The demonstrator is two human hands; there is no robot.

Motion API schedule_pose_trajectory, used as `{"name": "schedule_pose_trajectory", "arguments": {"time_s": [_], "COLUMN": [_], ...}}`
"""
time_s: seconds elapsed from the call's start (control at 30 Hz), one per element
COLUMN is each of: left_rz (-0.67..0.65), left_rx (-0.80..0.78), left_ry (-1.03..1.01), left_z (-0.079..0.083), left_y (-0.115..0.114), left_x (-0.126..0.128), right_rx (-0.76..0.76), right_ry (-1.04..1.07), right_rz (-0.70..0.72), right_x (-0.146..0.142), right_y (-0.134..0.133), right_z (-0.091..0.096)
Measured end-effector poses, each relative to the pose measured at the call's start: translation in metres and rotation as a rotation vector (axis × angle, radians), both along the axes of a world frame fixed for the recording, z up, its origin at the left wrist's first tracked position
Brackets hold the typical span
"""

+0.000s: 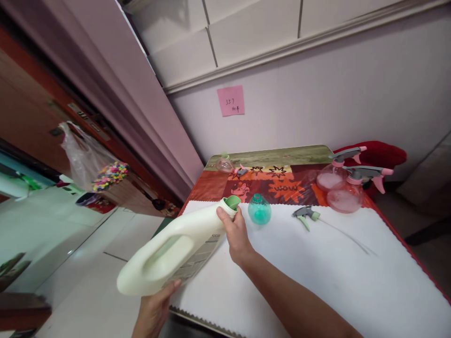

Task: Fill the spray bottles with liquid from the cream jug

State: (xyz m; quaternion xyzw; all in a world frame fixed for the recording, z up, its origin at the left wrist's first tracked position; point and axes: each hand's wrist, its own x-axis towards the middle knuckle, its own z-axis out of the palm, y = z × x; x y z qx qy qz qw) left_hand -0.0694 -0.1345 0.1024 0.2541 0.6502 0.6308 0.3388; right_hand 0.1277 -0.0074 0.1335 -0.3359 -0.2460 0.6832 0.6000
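Observation:
A large cream detergent jug [190, 220] is tilted nearly flat, its green pouring spout [232, 203] uncapped and facing right. My left hand [157, 303] supports its base from below, most of the fingers hidden under it. My right hand [237, 230] grips the neck with the thumb on the near side. Just right of the spout, apart from it, a small green see-through bottle [260, 210] stands upright with its mouth open. No stream of liquid shows. A grey and green spray head [306, 216] lies farther right, its thin tube stretched across the white cloth.
Two pink spray bottles [344, 197] with grey and pink triggers stand at the table's right. A clear bottle [225, 164] and a small pink-grey spray head [241, 171] are at the back left. White cloth [299, 281] covers the table's front. A red stool [384, 157] stands behind.

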Motion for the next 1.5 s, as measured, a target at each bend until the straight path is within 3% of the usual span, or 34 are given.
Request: {"name": "schedule_pose_trajectory", "arguments": {"time_s": [0.17, 0.4, 0.73, 1.0, 1.5], "left_rz": [0.038, -0.014, -0.043, -0.061, -0.059], "left_rx": [0.051, 0.13, 0.146, 0.132, 0.154], "left_ry": [-0.069, -0.05, 0.04, 0.084, 0.137], "left_z": [0.01, 0.021, 0.053, 0.057, 0.074], "left_y": [0.006, 0.024, 0.042, 0.055, 0.054], "left_x": [0.001, 0.013, 0.032, 0.021, 0.027], "right_rx": [-0.028, -0.142, -0.261, -0.325, -0.344], "right_ry": [0.084, 0.169, 0.27, 0.326, 0.365], "right_rz": [0.016, -0.037, -0.059, -0.061, -0.046], "right_x": [0.01, 0.02, 0.029, 0.029, 0.029], "right_y": [0.005, 0.01, 0.021, 0.028, 0.03], "right_z": [0.01, 0.021, 0.026, 0.021, 0.02]}}
